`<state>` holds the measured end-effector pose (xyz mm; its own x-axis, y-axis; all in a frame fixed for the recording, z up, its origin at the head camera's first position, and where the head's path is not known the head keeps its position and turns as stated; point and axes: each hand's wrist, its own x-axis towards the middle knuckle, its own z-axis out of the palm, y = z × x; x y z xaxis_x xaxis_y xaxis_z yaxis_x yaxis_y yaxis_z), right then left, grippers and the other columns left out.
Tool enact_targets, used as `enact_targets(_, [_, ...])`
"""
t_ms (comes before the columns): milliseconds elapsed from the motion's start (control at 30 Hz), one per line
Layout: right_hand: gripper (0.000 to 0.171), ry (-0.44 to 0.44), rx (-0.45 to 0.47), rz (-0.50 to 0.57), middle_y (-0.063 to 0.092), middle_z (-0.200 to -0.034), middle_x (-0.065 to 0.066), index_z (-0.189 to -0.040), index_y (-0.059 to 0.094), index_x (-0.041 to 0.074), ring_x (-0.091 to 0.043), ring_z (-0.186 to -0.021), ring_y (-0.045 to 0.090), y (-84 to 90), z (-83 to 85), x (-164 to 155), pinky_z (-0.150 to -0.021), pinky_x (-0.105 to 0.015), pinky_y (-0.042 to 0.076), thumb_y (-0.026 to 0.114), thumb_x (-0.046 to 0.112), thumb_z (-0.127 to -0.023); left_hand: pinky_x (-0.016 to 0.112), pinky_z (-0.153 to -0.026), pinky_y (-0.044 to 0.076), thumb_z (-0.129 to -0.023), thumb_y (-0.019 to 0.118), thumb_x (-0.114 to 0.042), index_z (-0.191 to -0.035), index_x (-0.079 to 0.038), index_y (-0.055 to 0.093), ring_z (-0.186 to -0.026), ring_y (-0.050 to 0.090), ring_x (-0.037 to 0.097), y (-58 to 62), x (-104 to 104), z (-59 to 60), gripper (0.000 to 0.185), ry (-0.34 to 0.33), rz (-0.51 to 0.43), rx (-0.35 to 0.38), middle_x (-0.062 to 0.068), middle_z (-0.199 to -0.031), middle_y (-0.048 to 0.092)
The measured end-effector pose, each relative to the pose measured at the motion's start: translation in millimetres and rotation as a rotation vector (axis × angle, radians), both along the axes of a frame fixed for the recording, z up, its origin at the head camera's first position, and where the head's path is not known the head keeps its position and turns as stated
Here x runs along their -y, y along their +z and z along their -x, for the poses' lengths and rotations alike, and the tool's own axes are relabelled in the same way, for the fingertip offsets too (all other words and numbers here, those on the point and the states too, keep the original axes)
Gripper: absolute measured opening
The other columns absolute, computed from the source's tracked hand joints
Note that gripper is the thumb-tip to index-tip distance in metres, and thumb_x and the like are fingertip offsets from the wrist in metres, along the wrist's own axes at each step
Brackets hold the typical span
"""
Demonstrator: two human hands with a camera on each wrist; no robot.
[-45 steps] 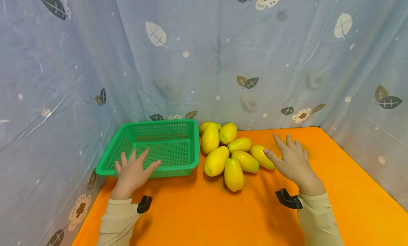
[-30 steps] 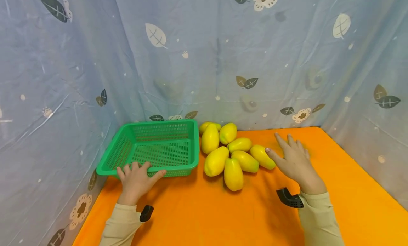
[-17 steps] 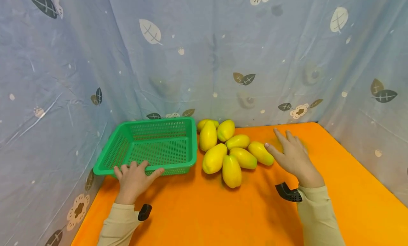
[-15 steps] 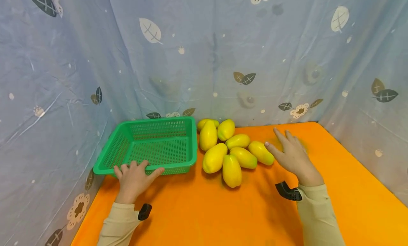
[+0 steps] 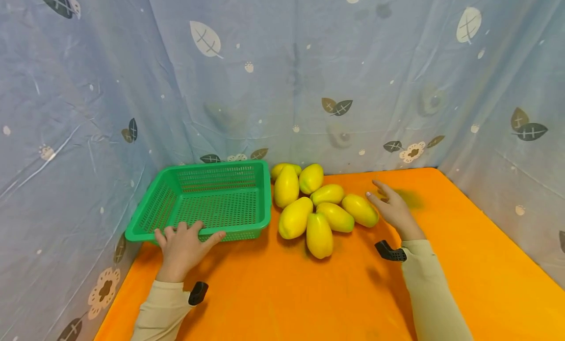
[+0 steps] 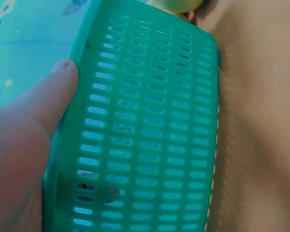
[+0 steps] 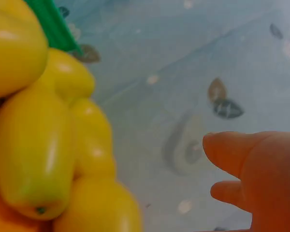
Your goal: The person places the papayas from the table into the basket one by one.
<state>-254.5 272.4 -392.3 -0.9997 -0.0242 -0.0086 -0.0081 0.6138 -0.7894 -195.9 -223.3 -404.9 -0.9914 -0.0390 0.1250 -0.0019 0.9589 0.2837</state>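
Observation:
A green slotted basket point(image 5: 212, 203) stands empty at the back left of the orange table. My left hand point(image 5: 183, 243) grips its near rim, fingers hooked over the edge; the left wrist view shows the thumb point(image 6: 43, 101) against the basket wall point(image 6: 150, 121). Several yellow-green fruits point(image 5: 309, 208) lie in a cluster just right of the basket. My right hand point(image 5: 390, 208) hovers open on its edge beside the rightmost fruit point(image 5: 359, 209), thumb close to it, holding nothing. In the right wrist view the fruits point(image 7: 34, 150) fill the left side and fingertips point(image 7: 232, 150) show at right.
The orange table point(image 5: 287, 292) is walled in by a blue leaf-print curtain point(image 5: 282, 76) at the back and on both sides. Bare tabletop stretches in front of the basket and fruits and to the right of my right hand.
My left hand dropped from above the basket onto its near rim and curled over it. My right hand lifted off the table and turned on its edge beside the rightmost fruit.

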Motion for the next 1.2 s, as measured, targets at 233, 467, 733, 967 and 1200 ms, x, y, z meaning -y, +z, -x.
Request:
enact_targets(233, [0.071, 0.072, 0.078, 0.053, 0.022, -0.163, -0.035, -0.163, 0.022, 0.006, -0.055, -0.149, 0.023, -34.9, 17.1, -4.2, -0.116, -0.068, 0.033, 0.056, 0.032, -0.106, 0.084, -0.108, -0.002, -0.088, 0.053, -0.08, -0.137, -0.004, 0.062, -0.111, 0.037, 0.063, -1.2, 1.1, 0.3, 0.091, 0.002, -0.009, 0.007, 0.034, -0.122, 0.057])
enact_targets(467, [0.068, 0.115, 0.044, -0.003, 0.024, -0.162, -0.035, -0.161, 0.026, 0.001, -0.059, -0.148, 0.021, -42.7, 21.2, -3.8, -0.118, -0.07, 0.026, 0.056, 0.026, -0.106, 0.083, -0.107, 0.002, -0.089, 0.056, -0.077, -0.134, -0.004, 0.064, -0.106, 0.04, 0.06, -0.5, 0.4, 2.1, 0.086, -0.006, 0.002, -0.035, 0.032, -0.118, 0.059])
enact_targets(733, [0.066, 0.092, 0.038, 0.037, 0.018, -0.163, -0.037, -0.161, 0.023, 0.0, -0.059, -0.148, 0.018, -39.0, 18.7, -1.5, -0.118, -0.07, 0.025, 0.054, 0.021, -0.107, 0.084, -0.107, 0.001, -0.089, 0.056, -0.077, -0.134, -0.005, 0.065, -0.111, 0.039, 0.063, 1.8, 0.6, 4.0, 0.086, -0.007, 0.007, -0.031, 0.033, -0.122, 0.059])
enact_targets(967, [0.066, 0.054, -0.074, 0.081, 0.025, -0.162, -0.034, -0.163, 0.021, 0.006, -0.053, -0.143, 0.034, -0.2, 11.3, 11.6, -0.108, -0.061, 0.042, 0.052, 0.023, -0.108, 0.083, -0.108, 0.002, -0.089, 0.057, -0.076, -0.137, -0.005, 0.063, -0.113, 0.04, 0.063, 2.8, 0.4, 5.0, 0.086, -0.011, 0.013, -0.021, 0.033, -0.125, 0.059])
enact_targets(1200, [0.062, 0.224, -0.172, 0.152, 0.032, -0.164, -0.022, -0.163, 0.026, 0.014, -0.044, -0.134, 0.05, 75.5, 26.3, 92.9, -0.102, -0.048, 0.048, 0.052, 0.021, -0.108, 0.084, -0.108, 0.0, -0.088, 0.057, -0.077, -0.138, -0.004, 0.062, -0.114, 0.039, 0.064, -2.1, 1.0, 2.8, 0.088, 0.003, -0.018, -0.01, 0.033, -0.126, 0.058])
